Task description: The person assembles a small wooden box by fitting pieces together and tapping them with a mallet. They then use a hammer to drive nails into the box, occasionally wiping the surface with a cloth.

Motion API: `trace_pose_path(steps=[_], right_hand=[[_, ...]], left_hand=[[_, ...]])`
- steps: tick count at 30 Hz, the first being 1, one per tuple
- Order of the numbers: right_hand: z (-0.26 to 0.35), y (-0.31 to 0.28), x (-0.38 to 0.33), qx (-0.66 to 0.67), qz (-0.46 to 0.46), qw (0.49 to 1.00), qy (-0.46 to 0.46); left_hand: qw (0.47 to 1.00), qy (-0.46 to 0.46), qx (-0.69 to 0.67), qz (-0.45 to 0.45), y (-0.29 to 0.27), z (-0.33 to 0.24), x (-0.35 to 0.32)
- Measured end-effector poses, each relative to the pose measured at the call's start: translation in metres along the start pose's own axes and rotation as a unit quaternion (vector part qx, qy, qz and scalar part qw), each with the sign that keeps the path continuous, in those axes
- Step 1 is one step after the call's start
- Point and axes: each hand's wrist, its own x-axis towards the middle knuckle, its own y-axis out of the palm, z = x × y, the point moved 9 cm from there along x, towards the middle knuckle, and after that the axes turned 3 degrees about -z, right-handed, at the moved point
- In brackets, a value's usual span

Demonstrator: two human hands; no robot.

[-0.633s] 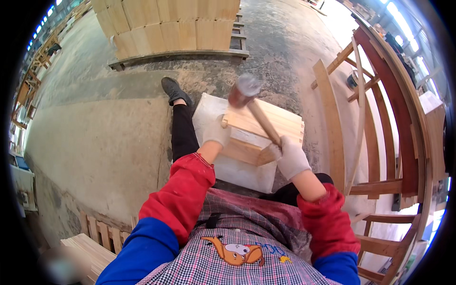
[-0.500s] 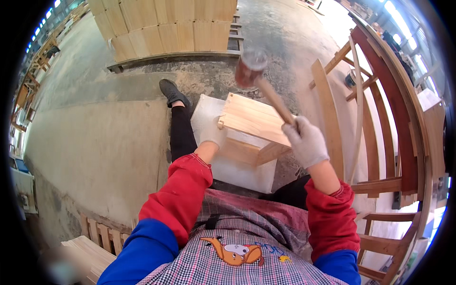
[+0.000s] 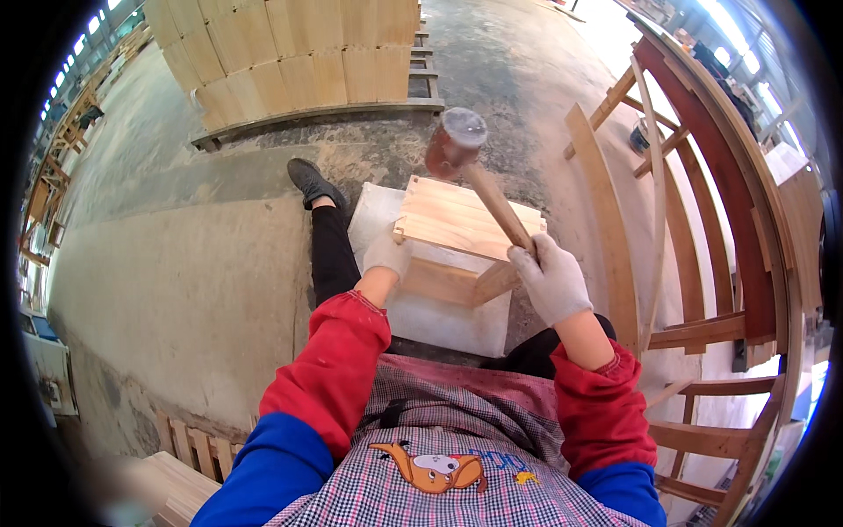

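Note:
A wooden box (image 3: 470, 217) of pale boards with notched corner joints stands on a white slab (image 3: 421, 327) between my legs. My left hand (image 3: 388, 253), in a whitish glove, grips its left side near the front corner; some of the fingers are hidden. In my gloved right hand (image 3: 553, 279) is a mallet (image 3: 500, 206), held by its wooden handle at the box's right end. The mallet's reddish-brown head (image 3: 455, 145) with a pale striking face is raised above the far edge of the top board.
Ahead, a large stack of pale wooden panels (image 3: 299, 66) rests on a low pallet frame (image 3: 316, 116). Along the right runs a wooden rack (image 3: 689, 237) with slanted slats. Light boards (image 3: 180, 487) and a slatted wooden piece (image 3: 198, 443) lie at lower left.
My right hand and the mallet have come slightly lower and nearer to the box. My left hand keeps its hold on the box. The whole view has shifted a little.

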Motion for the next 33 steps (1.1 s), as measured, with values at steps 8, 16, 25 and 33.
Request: trace_pose_path(steps=[8, 16, 25, 33], right_hand=[[-0.022, -0.022, -0.084, 0.143, -0.109, 0.984, -0.004], [-0.064, 0.019, -0.121, -0.100, 0.041, 0.992, 0.058], [-0.070, 0.033, -0.127, -0.050, 0.024, 0.995, 0.083], [-0.076, 0.043, -0.126, -0.026, 0.014, 0.998, 0.053]], left_hand=[[1.000, 0.013, 0.016, -0.002, 0.009, 0.002, 0.007], [0.997, 0.048, 0.055, 0.030, 0.011, 0.007, 0.017], [0.973, 0.171, -0.102, -0.119, -0.129, 0.087, -0.054], [0.966, 0.063, -0.152, -0.198, -0.232, 0.195, -0.094]])
